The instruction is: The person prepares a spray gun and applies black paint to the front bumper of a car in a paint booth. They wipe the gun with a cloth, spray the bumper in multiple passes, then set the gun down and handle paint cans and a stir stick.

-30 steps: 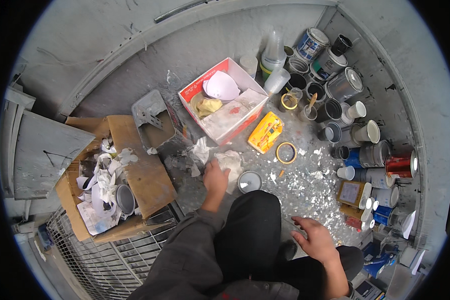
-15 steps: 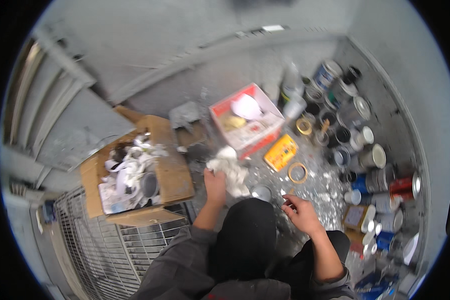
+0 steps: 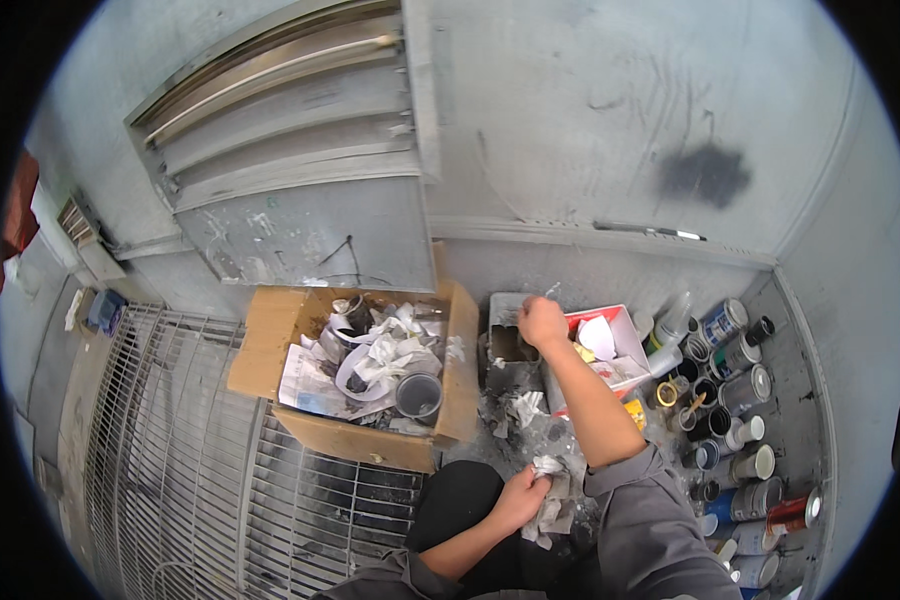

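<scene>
My left hand (image 3: pixel 518 500), low in the middle near my knee, is closed on a crumpled paper wipe (image 3: pixel 552 512), off-white and grey-stained. Farther out, my right hand (image 3: pixel 544 324) has its fingers pinched together over a grey-coated container (image 3: pixel 510 348). A small pale fleck shows at its fingertips; what they hold, if anything, cannot be made out. Just right of that hand stands a red-and-white cardboard box (image 3: pixel 628 330), partly hidden by my right forearm. Another crumpled scrap of paper (image 3: pixel 526 408) lies on the floor between my hands.
A brown cardboard box (image 3: pixel 457 370) full of used paper and cups stands at left, by metal floor grating (image 3: pixel 170 440). Paint cans (image 3: pixel 745 388) and cups line the right wall. A louvred panel (image 3: pixel 280 130) and a dark pen (image 3: pixel 635 229) are behind.
The view has swung left and up. My right hand has reached from near my knee to the grey container beside the red-and-white box. My left hand, still gripping the wipe, is closer to my body.
</scene>
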Motion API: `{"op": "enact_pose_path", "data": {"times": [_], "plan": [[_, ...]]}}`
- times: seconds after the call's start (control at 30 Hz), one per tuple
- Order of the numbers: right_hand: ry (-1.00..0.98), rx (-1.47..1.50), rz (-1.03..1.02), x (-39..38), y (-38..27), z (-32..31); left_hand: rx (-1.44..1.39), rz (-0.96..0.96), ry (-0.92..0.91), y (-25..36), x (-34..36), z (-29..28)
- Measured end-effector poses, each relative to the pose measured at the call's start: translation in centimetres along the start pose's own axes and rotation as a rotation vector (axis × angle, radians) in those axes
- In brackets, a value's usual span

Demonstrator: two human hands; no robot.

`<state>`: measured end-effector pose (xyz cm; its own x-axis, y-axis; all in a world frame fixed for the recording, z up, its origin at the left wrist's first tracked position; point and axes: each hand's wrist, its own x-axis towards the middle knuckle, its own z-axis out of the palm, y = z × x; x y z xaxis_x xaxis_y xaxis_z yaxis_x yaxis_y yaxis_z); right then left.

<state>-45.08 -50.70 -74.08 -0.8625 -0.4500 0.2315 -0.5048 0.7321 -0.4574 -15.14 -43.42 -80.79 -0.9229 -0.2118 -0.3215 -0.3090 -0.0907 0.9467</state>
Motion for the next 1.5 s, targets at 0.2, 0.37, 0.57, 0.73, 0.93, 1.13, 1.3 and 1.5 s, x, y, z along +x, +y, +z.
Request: {"op": "enact_pose_path", "data": {"times": [0.2, 0.37, 0.57, 0.73, 0.93, 1.13, 1.3, 1.5], "plan": [[-0.226, 0.067, -0.441, -4.3, 1.7, 0.5, -0.077, -0.112, 0.096, -0.8, 1.7, -2.0], [-0.128, 0.054, -0.381, -3.2, 0.0, -4.1, -0.031, -0.182, 0.116, 0.4, 3.3, -1.4], [-0.033, 0.036, -0.400, -2.5, -1.0, -2.2, -0.054, -0.129, 0.065, -1.5, 3.8, -1.5], [-0.042, 0.009, -0.301, -2.9, 2.0, 1.8, -0.057, -0.097, 0.000, -3.6, 4.5, -0.6], [-0.322, 0.181, -0.061, -3.0, 2.6, 0.1, -0.157, -0.152, -0.032, -2.7, 4.6, -0.7], [-0.308, 0.404, 0.145, 0.4, 2.0, -8.1, -0.031, -0.086, -0.011, -2.5, 4.9, -0.7], [-0.135, 0.286, 0.004, 0.4, -1.0, -12.4, -0.094, -0.084, -0.018, -3.6, 5.3, -0.3], [-0.017, 0.127, -0.311, -2.2, -2.4, -6.8, -0.058, -0.082, 0.003, -3.2, 5.4, -0.7]]}}
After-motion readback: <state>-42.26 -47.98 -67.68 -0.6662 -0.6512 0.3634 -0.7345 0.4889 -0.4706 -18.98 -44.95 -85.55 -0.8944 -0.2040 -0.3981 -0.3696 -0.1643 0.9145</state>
